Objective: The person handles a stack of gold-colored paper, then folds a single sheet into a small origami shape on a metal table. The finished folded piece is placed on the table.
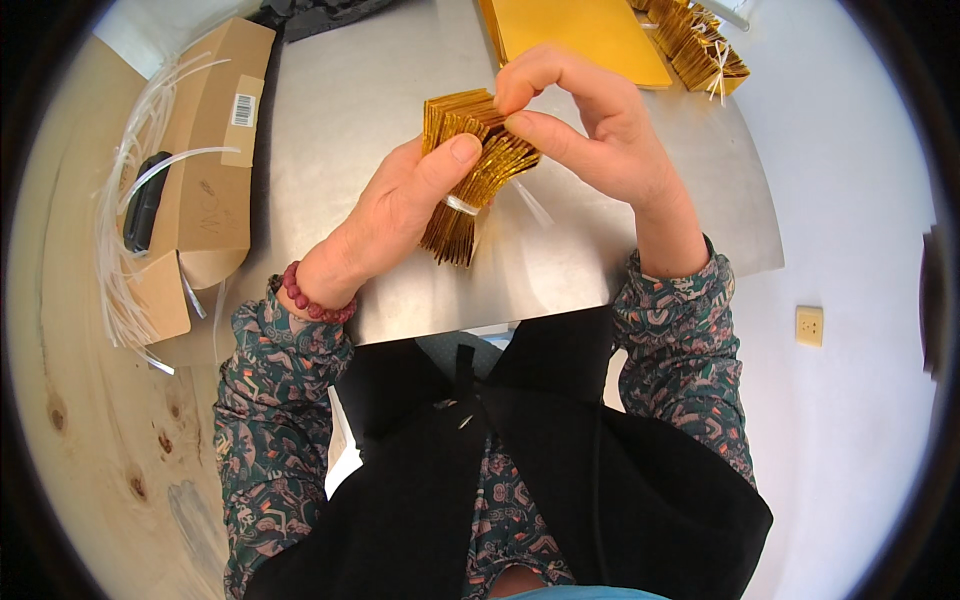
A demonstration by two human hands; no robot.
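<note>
My left hand grips a thick bundle of folded gold foil paper above the metal table. Its thumb presses on the near face, while the fingers are hidden behind. A white tie cinches the bundle near its lower end, and the layers fan out toward the top. A pale loose tail shows to the right of it. My right hand is closed in a pinch at the bundle's upper right edge, thumb and forefinger on the foil layers; how many layers they hold cannot be made out.
At the left stands an open cardboard box with long clear plastic strips draped over it. Yellow-gold sheets lie at the back of the metal table, beside more tied gold bundles. A dark item sits at the back left.
</note>
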